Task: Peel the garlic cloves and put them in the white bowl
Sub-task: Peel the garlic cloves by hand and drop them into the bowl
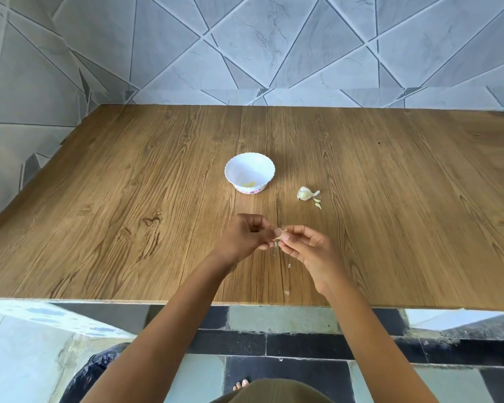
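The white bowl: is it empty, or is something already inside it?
Not empty. The white bowl stands upright on the table, and a small pale yellow piece, probably peeled garlic, lies at its bottom.

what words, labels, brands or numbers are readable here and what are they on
No text can be read in this view.
white bowl: pink printed band round its base with a small dark mark, too small and blurred to read.
table, tiled wall: wood grain and tile lines only, no writing.
garlic clove pinched between left hand and right hand: no label.
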### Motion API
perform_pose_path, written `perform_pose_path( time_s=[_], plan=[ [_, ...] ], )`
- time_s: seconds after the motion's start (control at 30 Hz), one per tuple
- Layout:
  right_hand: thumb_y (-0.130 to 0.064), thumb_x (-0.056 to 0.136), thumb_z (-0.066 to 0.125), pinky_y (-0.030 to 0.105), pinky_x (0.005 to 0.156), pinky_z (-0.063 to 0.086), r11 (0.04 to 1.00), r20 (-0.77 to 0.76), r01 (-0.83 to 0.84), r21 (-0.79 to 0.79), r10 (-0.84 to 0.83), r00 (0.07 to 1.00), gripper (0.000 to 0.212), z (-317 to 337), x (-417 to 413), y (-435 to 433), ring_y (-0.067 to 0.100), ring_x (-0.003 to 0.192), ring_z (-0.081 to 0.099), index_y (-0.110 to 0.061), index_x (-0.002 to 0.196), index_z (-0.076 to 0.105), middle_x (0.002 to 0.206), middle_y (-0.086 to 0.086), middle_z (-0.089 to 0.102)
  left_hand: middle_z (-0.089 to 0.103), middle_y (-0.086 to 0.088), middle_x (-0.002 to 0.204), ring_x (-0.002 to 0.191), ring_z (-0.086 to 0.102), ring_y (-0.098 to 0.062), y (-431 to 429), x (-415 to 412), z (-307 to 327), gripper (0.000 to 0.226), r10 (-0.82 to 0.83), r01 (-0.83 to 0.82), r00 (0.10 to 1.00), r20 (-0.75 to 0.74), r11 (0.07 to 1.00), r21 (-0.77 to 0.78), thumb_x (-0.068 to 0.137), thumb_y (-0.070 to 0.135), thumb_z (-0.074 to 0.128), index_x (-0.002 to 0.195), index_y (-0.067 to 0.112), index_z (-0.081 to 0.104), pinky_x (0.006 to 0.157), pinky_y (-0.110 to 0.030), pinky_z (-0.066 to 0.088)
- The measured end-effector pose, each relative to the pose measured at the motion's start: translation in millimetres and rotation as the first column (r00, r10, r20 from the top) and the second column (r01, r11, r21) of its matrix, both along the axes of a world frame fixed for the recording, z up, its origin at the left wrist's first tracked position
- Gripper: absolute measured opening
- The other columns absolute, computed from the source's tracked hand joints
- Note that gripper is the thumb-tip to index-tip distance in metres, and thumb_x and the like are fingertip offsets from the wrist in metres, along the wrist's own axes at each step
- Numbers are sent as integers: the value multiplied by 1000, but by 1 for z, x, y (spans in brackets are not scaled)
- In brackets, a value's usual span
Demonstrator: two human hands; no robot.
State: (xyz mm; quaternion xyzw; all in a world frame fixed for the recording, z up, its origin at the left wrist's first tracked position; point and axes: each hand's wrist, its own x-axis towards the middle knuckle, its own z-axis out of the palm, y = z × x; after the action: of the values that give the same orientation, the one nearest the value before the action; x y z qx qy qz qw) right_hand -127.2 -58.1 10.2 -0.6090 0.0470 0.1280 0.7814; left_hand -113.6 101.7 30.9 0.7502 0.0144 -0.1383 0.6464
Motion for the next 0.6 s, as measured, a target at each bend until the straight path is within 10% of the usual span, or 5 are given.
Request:
perform_pose_path(
  time_s=[0.17, 0.37, 0.5, 0.6],
  plan=[
    [2, 83, 64, 19, 73, 53, 1000, 69, -10, -25, 12, 998, 18, 1, -2, -1, 9, 79, 68, -10, 96, 68, 86, 3, 72, 68, -3, 70, 65, 63, -11, 2, 3, -1, 12, 63, -68, 994, -88, 996, -63, 91, 13, 61, 84, 4, 67, 63, -19, 53],
    [6, 83, 63, 17, 72, 52, 998, 112, 2, -68, 6, 994, 21, 1, -3, -2, 6, 79, 68, -10, 96, 67, 89, 6, 71, 66, 0, 88, 77, 61, -17, 2, 6, -11, 20, -110, -183, 927, 358, 701, 689, 92, 29, 58, 90, 15, 73, 65, -30, 48],
    [5, 81, 66, 16, 71, 52, 997, 104, 32, -66, -25, 994, 16, 2, -2, -1, 6, 76, 67, -9, 90, 67, 85, 4, 70, 64, 0, 83, 69, 61, -15, 1, 7, -12, 4, -36, -267, 879, 475, 789, 553, 78, 13, 71, 80, 15, 68, 64, -32, 53],
    [0, 79, 70, 19, 75, 54, 995, 81, 71, -68, -65, 995, 14, 0, 0, -2, 10, 81, 66, -12, 86, 68, 84, 2, 71, 69, -4, 71, 62, 62, -11, 1, 5, -4, 5, 68, -144, 957, 284, 956, 256, 85, 15, 69, 84, 9, 68, 64, -27, 54]
  ],
)
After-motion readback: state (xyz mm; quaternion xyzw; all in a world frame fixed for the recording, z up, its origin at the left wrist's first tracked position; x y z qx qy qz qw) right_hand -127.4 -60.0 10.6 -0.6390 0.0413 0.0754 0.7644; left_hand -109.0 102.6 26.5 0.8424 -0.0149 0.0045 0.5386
